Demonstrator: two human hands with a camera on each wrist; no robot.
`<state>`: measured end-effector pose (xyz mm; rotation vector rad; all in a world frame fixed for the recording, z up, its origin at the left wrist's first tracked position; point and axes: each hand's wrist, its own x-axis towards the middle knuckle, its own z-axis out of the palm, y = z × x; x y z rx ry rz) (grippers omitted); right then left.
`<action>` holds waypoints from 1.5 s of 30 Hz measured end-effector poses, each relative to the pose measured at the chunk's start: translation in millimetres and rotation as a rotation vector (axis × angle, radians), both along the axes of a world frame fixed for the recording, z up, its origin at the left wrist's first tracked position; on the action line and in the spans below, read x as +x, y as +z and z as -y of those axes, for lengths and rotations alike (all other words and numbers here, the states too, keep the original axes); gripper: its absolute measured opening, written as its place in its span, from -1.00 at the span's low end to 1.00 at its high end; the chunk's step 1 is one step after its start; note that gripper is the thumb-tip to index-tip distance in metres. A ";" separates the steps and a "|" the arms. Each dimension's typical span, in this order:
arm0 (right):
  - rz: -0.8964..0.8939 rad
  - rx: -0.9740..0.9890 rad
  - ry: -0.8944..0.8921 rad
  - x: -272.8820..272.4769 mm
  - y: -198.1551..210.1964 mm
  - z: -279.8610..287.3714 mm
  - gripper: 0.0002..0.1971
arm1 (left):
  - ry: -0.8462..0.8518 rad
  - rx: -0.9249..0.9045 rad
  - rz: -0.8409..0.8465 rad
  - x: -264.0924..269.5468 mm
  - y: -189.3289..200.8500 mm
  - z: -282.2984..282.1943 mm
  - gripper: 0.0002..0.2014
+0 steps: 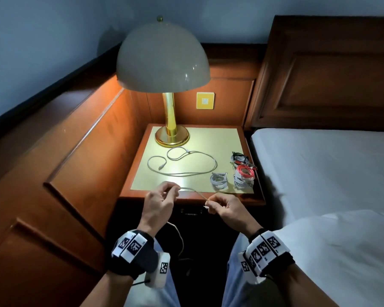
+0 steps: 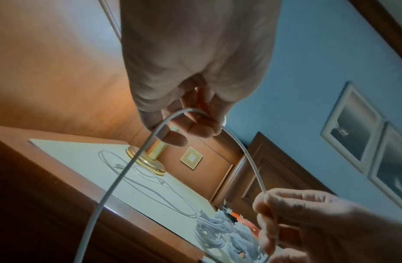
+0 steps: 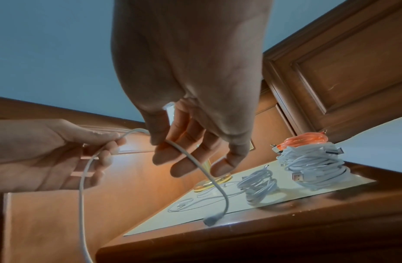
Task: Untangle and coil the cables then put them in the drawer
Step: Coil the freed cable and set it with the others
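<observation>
Coiled: white bundle (image 1: 219,181) and red-and-white stack (image 1: 244,177), 4 o'clock on desk (image 1: 142,171).
Loose: grey cable (image 1: 182,162).
In play: left hand (image 1: 159,201) and right hand (image 1: 225,208) pinch white cable (image 1: 193,191).
Drawer: nothing stowed, I judge.

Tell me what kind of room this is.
Most likely a bedroom, perhaps in a hotel: a bed with a wooden headboard, and beside it a nightstand carrying a lit table lamp.
</observation>
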<state>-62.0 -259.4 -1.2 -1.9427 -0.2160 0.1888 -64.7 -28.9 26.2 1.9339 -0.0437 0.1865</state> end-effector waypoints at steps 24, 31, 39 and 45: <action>-0.074 0.229 -0.057 -21.6 19.5 -14.3 -0.80 | -0.169 0.130 0.039 -11.4 -16.9 25.3 -0.90; -0.189 0.396 -0.087 -29.2 23.9 -6.9 -0.75 | -0.154 0.076 0.034 -13.7 -21.6 20.7 -0.83; -0.219 0.433 -0.030 -36.8 33.2 -9.8 -0.74 | -0.191 0.091 0.184 -11.3 -22.9 35.6 -0.84; -0.331 0.466 0.084 -43.9 32.1 -11.0 -0.75 | -0.229 0.126 0.178 -17.1 -23.9 41.2 -0.79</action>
